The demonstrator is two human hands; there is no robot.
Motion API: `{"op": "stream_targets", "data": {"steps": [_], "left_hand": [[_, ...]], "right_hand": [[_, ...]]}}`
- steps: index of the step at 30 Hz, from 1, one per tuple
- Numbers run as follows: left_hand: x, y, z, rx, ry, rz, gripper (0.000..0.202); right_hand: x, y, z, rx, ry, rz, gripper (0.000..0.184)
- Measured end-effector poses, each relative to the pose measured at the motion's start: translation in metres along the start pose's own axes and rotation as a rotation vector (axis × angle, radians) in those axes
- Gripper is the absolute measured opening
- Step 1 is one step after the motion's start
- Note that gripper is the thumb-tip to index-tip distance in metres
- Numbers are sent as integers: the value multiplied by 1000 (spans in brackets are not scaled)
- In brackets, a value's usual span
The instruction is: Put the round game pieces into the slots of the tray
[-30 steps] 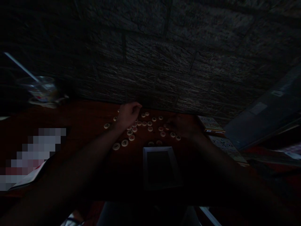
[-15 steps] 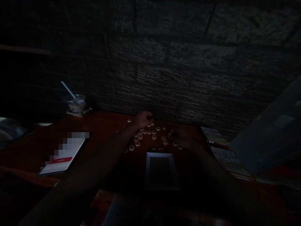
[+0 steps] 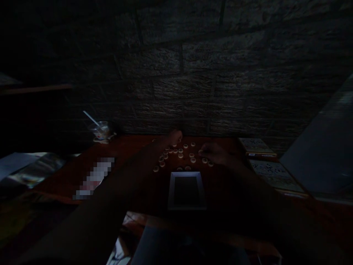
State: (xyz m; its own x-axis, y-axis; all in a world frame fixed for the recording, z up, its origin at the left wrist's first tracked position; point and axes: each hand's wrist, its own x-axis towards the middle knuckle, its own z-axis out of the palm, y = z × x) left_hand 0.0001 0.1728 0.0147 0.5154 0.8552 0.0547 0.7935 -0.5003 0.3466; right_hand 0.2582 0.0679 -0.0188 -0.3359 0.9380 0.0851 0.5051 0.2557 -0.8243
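Our left hand (image 3: pixel 176 137) curls at the far edge of the spread discs (image 3: pixel 180 155), our right (image 3: pixel 213 152) bends its fingers low at their right; whether either grips one, we cannot tell. The discs lie mid-bench (image 3: pixel 226 176), seemingly spread so faces show: at least fifteen, plus one near tray (image 3: pixel 186 174) and two right-hand boxes (image 3: pixel 275 173).

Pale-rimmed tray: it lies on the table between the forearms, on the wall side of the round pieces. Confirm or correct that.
Wrong side: the head view shows the pale-rimmed tray on the near side of the round pieces. It does lie on the table between the forearms.
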Motion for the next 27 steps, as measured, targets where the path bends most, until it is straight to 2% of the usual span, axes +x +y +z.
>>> {"op": "stream_targets", "data": {"steps": [3,5,8,11,14,19,21,22,24,27], "left_hand": [[0,-2,-8,-47,-150,-131,38],[-1,-3,-14,-101,-202,-185,38],[-8,-1,-17,-210,-202,-216,30],[-16,1,-20,-357,-134,-217,16],[-18,1,-36,-521,27,-225,20],[-9,4,-94,-735,582,-210,35],[-11,11,-103,-782,705,-203,40],[-16,17,-99,-801,735,-189,41],[-31,31,-79,-831,732,-148,35],[-64,55,-33,-857,584,-77,22]], "right_hand": [[1,1,0,13,9,-19,19],[2,1,0,5,19,-30,17],[2,0,-1,-22,41,-50,13],[4,0,-2,-40,55,-75,13],[6,3,-1,-34,48,-94,15],[7,4,1,4,62,-125,19],[6,0,2,27,82,-138,18],[4,-3,3,42,87,-141,18],[1,-12,6,76,84,-146,20],[-5,-30,12,113,90,-165,22]]}}
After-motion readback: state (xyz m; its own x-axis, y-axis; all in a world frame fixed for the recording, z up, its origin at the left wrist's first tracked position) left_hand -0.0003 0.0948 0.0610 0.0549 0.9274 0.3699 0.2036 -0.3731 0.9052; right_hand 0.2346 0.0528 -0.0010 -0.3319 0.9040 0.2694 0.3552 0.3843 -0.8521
